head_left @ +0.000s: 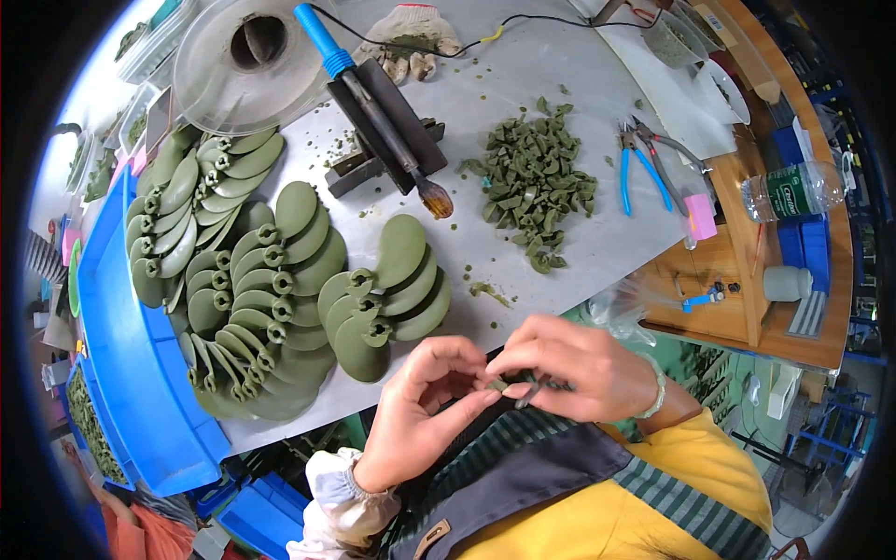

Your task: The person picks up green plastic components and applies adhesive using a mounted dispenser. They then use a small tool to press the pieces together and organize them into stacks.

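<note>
My left hand (425, 411) and my right hand (583, 369) meet at the table's near edge, fingers closed in a pinch. Between the fingertips is a small dark green piece (509, 380), mostly hidden, so its full shape does not show. Just beyond my left hand lies a fanned stack of green two-lobed blades (401, 252) with small notched hubs. More such blades (257, 299) overlap in rows farther left. Ahead of my right hand spreads a heap of green scraps (537, 177).
A blue-handled soldering iron (378, 112) rests on a dark stand, its cord running back. Cutting pliers (644, 168) lie at right, near a plastic bottle (793, 191). A blue tray (140, 345) borders the left side. A stained glove (411, 42) sits at the back.
</note>
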Available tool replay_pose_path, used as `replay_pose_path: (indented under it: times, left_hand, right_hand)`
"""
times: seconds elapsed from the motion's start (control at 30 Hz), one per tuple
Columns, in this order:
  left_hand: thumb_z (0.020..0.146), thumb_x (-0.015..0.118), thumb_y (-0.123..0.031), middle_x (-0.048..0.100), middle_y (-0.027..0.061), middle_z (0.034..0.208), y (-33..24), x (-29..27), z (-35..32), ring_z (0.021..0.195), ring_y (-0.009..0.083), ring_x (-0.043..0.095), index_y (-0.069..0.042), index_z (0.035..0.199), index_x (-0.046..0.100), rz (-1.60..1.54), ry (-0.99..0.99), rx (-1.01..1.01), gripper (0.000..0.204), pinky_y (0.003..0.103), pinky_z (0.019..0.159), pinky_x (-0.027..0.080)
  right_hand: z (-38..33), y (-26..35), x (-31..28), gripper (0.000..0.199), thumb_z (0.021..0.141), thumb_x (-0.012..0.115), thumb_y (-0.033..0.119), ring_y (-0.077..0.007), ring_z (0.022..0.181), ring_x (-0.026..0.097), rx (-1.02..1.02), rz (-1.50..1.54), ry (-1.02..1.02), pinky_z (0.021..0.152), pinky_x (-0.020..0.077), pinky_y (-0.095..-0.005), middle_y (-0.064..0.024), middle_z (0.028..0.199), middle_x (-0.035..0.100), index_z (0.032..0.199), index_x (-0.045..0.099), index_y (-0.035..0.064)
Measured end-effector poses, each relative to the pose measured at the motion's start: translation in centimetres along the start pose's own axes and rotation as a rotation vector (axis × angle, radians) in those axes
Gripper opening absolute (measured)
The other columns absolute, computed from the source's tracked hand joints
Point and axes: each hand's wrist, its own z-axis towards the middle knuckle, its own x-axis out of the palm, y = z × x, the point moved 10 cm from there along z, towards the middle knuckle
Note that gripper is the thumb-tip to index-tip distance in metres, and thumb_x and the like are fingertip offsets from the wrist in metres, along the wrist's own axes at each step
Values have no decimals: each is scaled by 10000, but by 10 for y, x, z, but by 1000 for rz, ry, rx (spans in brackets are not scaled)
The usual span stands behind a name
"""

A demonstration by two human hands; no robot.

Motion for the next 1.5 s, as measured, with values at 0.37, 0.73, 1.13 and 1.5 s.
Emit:
replay_pose_path:
  times: [0.37, 0.73, 1.13, 1.5]
  left_hand:
    - [952, 632, -12, 688, 130, 1099, 32, -23, 1, 983, 176, 670, 46, 1206, 614, -447, -126, -81, 261, 323, 898, 564]
    - [962, 612, -21, 676, 135, 1114, 26, -27, -3, 981, 179, 669, 18, 1179, 597, -363, -209, 82, 221, 290, 867, 559]
    - [949, 619, 4, 670, 143, 1124, 25, -26, -6, 996, 194, 669, 35, 1179, 589, -245, -292, 147, 234, 318, 868, 581]
    - [777, 815, -73, 560, 188, 1126, -41, -82, -68, 958, 331, 586, 18, 1204, 556, 1244, -847, 448, 508, 377, 797, 495]
  right_hand:
    - [-14, -13, -38, 305, 1058, 467, 226, -149, 685, 589, 11, 317, -448, 623, 463, -224, -101, 893, 674, 1017, 658, -8]
    - [-10, 24, -24, 81, 939, 648, 84, -223, 632, 613, -313, -99, -356, 602, 449, -309, -72, 769, 686, 949, 662, 5]
    - [-18, 31, -14, 160, 832, 745, 69, -245, 638, 605, -422, -187, -329, 571, 443, -325, -84, 761, 672, 963, 689, -3]
    - [-19, -4, -45, 269, 1044, 433, 134, -162, 635, 598, -197, 159, -569, 554, 516, -249, -151, 819, 617, 958, 600, -60]
